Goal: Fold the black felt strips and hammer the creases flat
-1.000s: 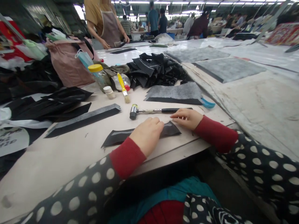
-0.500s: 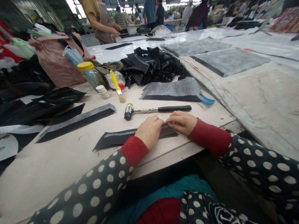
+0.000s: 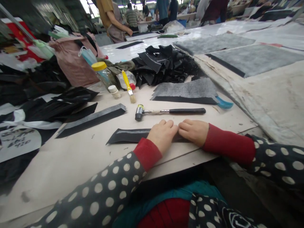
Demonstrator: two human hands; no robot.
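Note:
A black strip (image 3: 128,136) with a grey band along it lies on the table in front of me. My left hand (image 3: 163,134) is closed on its right part, fingers bent over the edge. Right beside it, my right hand (image 3: 193,131) is closed too, fingertips pinching the same strip close to its right end. The two hands nearly touch, and they hide the part of the strip between them. Just beyond my hands lies a hammer (image 3: 166,111) with a black handle, its head to the left.
Behind the hammer are a yellow-handled brush (image 3: 128,86), a small white-capped bottle (image 3: 114,91), a yellow-lidded jar (image 3: 104,76) and grey-black pieces (image 3: 185,90) by a blue scoop (image 3: 224,103). Another strip (image 3: 92,120) lies left. A black pile (image 3: 163,65) stands behind. A co-worker (image 3: 114,22) is across the table.
The view has shifted, so most things sit farther right. My right hand's fingers have curled more over the strip, and its right end is now more covered.

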